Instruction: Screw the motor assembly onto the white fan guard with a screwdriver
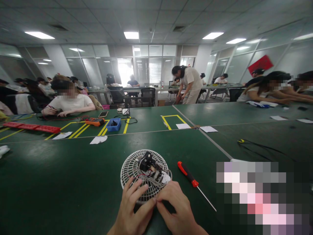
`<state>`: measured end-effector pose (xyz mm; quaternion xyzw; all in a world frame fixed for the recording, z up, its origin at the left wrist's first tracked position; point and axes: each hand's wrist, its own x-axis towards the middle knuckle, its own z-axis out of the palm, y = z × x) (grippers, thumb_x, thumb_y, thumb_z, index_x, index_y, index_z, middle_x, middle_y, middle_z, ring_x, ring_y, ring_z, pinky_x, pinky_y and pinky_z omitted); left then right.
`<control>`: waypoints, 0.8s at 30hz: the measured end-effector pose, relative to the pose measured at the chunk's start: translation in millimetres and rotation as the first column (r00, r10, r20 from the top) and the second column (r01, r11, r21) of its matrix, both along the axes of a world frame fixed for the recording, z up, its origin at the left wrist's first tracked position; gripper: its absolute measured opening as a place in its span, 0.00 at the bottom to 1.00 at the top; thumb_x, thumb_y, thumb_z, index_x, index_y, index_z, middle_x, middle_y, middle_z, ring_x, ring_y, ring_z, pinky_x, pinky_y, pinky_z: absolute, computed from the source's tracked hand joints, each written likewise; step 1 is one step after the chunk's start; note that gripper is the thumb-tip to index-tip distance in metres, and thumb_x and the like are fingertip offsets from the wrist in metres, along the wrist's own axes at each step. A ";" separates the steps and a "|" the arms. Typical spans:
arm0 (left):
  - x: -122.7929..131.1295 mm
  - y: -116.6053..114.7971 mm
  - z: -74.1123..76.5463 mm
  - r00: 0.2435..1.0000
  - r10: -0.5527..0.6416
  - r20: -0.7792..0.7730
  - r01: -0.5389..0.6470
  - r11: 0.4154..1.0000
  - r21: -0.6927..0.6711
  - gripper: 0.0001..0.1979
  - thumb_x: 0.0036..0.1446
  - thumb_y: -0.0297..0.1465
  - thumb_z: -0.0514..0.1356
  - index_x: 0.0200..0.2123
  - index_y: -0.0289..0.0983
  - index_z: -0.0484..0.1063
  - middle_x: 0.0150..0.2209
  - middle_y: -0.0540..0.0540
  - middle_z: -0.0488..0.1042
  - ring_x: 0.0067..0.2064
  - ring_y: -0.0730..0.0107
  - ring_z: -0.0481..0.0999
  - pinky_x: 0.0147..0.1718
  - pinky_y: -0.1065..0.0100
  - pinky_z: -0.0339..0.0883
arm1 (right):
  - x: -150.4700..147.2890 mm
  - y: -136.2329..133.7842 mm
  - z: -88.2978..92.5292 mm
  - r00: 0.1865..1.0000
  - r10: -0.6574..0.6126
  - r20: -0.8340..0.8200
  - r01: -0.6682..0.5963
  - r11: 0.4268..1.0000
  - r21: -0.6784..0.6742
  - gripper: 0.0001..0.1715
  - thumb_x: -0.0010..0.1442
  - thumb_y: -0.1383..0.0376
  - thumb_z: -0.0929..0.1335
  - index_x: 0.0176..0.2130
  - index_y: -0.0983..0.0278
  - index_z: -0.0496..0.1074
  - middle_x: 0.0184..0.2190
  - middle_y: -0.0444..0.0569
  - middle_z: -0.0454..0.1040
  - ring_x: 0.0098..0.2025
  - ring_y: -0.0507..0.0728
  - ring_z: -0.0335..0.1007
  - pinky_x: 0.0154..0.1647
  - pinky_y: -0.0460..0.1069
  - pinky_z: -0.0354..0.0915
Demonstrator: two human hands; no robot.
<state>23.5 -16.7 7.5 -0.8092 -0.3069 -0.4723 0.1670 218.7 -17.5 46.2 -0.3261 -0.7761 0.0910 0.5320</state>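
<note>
One left hand (130,207) spread over a white grille (128,166), right hand (176,203) with fingertips pressed together; white paper (98,140) illegible.

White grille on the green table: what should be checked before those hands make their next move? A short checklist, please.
1. Grille supported: ok. The white grille rests on the green table.
2. Black part on top: ok. The black part sits over the grille, within its rim.
3. Cable clear of the grille: not ok. The grey cable lies loosely across it.
4. Something between the fingertips: cannot tell. The left hand and right hand meet at the near rim, but anything pinched there is too small to see.
5. Screwdriver nearby: ok. The screwdriver lies on the table right of the grille, in neither hand.
</note>
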 end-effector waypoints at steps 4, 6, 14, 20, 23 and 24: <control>0.5 1.2 3.7 1.000 -0.014 0.004 0.014 1.000 0.010 0.16 0.59 0.19 0.63 0.47 0.42 0.77 0.54 0.42 0.71 0.64 0.56 0.69 0.66 0.47 0.63 | -0.6 -1.5 -1.3 0.996 0.064 -0.060 -0.068 0.996 -0.054 0.15 0.60 0.78 0.69 0.38 0.57 0.74 0.32 0.46 0.82 0.33 0.57 0.80 0.37 0.49 0.75; 0.0 1.5 4.4 1.000 -0.010 0.008 0.010 1.000 0.007 0.16 0.60 0.19 0.63 0.48 0.42 0.77 0.54 0.42 0.71 0.63 0.56 0.70 0.64 0.48 0.66 | -1.5 -2.5 -2.1 0.992 0.086 -0.089 -0.092 0.994 -0.066 0.17 0.60 0.79 0.69 0.40 0.57 0.75 0.34 0.46 0.84 0.34 0.56 0.82 0.38 0.48 0.76; -2.9 0.3 7.5 0.999 -0.041 -0.003 0.041 0.999 -0.014 0.14 0.61 0.19 0.61 0.48 0.37 0.77 0.52 0.40 0.74 0.61 0.56 0.71 0.62 0.50 0.68 | -5.0 -4.9 -10.2 0.984 0.149 -0.097 -0.163 0.974 -0.155 0.17 0.63 0.78 0.67 0.44 0.58 0.75 0.37 0.47 0.85 0.37 0.55 0.84 0.40 0.44 0.76; 0.0 1.3 10.0 0.999 -0.028 0.042 0.028 1.000 0.006 0.10 0.63 0.20 0.61 0.45 0.37 0.78 0.47 0.42 0.78 0.57 0.58 0.75 0.59 0.51 0.69 | -3.0 -7.2 -14.8 0.982 0.179 -0.054 -0.187 0.946 -0.264 0.14 0.67 0.74 0.65 0.45 0.59 0.75 0.35 0.45 0.83 0.23 0.51 0.75 0.31 0.44 0.73; 0.1 1.3 13.3 0.999 -0.027 0.034 0.027 1.000 0.005 0.10 0.63 0.20 0.61 0.45 0.37 0.78 0.45 0.42 0.79 0.55 0.58 0.76 0.59 0.51 0.69 | -2.5 -8.3 -12.9 0.982 0.180 -0.055 -0.188 0.943 -0.274 0.13 0.68 0.73 0.64 0.46 0.58 0.74 0.34 0.45 0.82 0.23 0.51 0.74 0.30 0.44 0.72; -0.2 1.1 14.6 0.999 -0.028 0.032 0.028 1.000 0.004 0.10 0.63 0.20 0.61 0.45 0.36 0.78 0.45 0.42 0.79 0.55 0.58 0.76 0.59 0.51 0.69 | -2.7 -8.4 -11.8 0.982 0.179 -0.059 -0.188 0.945 -0.268 0.13 0.68 0.73 0.64 0.46 0.58 0.74 0.34 0.45 0.82 0.24 0.51 0.75 0.31 0.44 0.72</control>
